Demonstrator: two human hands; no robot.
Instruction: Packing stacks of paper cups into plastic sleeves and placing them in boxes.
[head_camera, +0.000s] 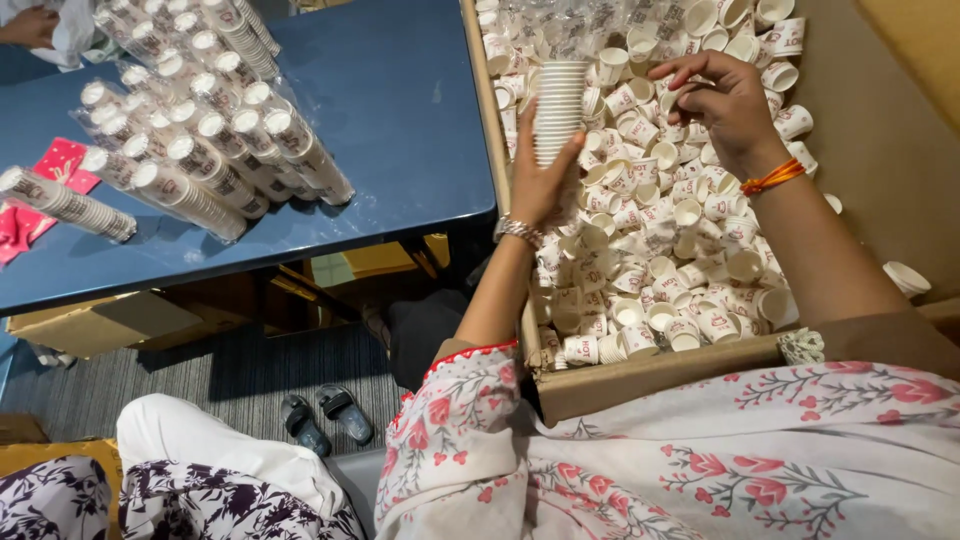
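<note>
While the left hand (540, 175) is gripping a tall white nested paper-cup stack (558, 105) upright, the right hand (722, 100) is pinching a loose small printed paper cup (678, 98) over the brown cardboard box (640, 380); clear-wrapped cup sleeves (200, 130) are lying on the blue table (400, 110).

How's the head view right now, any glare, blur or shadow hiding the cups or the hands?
Head view: even indoor light, mostly sharp. The left hand and its stack of cups are clear; the right hand shows slight motion softness at the fingertips. Plastic wrapping on the bagged cup stacks gives small glints on the blue table. Under the table is dim. Edges bend slightly from the wide lens.
</note>
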